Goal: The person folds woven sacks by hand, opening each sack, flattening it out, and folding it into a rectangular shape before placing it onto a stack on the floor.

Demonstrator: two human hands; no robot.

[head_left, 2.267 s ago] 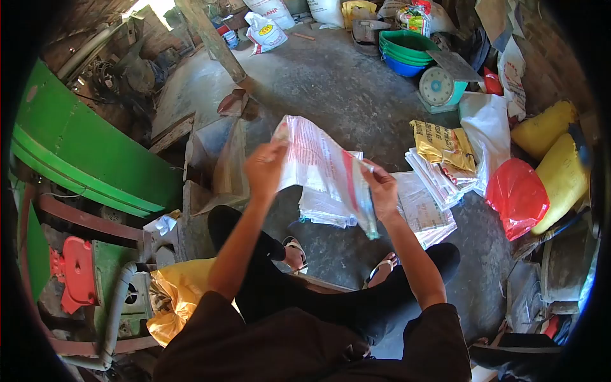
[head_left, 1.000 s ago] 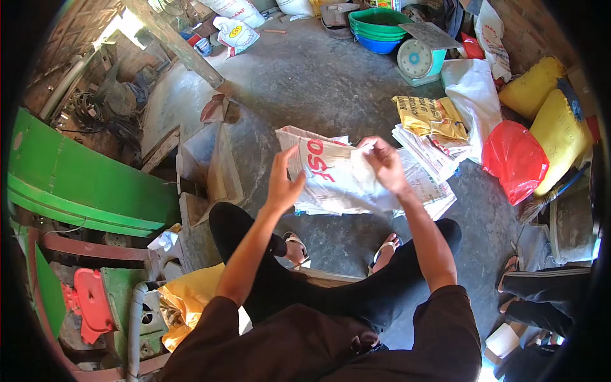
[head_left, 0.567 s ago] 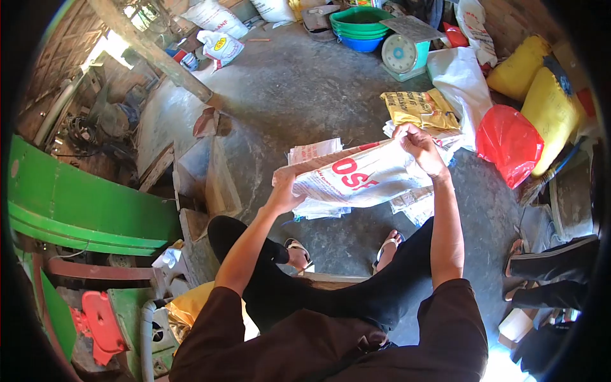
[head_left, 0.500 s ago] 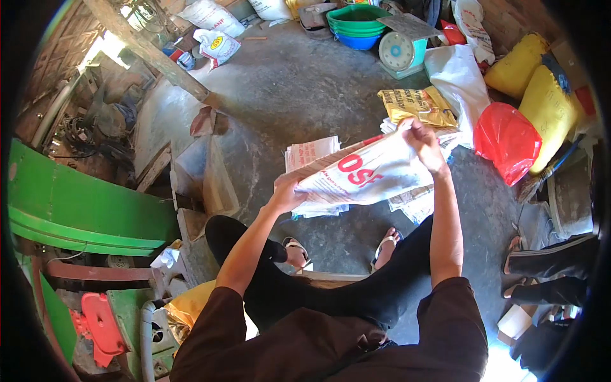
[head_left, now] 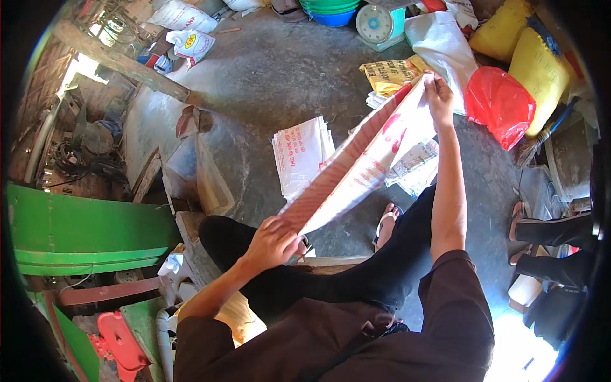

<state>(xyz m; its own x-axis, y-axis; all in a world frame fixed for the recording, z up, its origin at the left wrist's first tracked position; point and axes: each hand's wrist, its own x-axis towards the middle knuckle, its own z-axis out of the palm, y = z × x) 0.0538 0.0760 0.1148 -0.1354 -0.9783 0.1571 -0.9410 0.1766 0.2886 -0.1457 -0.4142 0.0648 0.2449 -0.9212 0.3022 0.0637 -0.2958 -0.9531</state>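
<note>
A white woven sack (head_left: 372,162) with red print is stretched slantwise between my hands, above the floor in front of my knees. My left hand (head_left: 275,243) is closed on its lower left end, near my left knee. At the upper right end, my right hand (head_left: 438,95) pinches the other corner. The sack's reddish striped side faces up and left. Beneath and left of it lies a stack of flat white sacks (head_left: 300,156) with red lettering. More folded sacks (head_left: 415,167) lie under its right part, and a yellow printed sack (head_left: 389,76) lies beyond.
A red plastic bag (head_left: 499,105) and filled yellow sacks (head_left: 540,76) stand at the right. A dial scale (head_left: 375,27) and stacked basins (head_left: 331,13) are at the back. Another person's legs (head_left: 554,245) show at the right edge. Green machinery (head_left: 89,229) stands left.
My left hand has moved down and left, while my right hand has risen. The sack is now pulled longer and slants more steeply. The view has shifted slightly.
</note>
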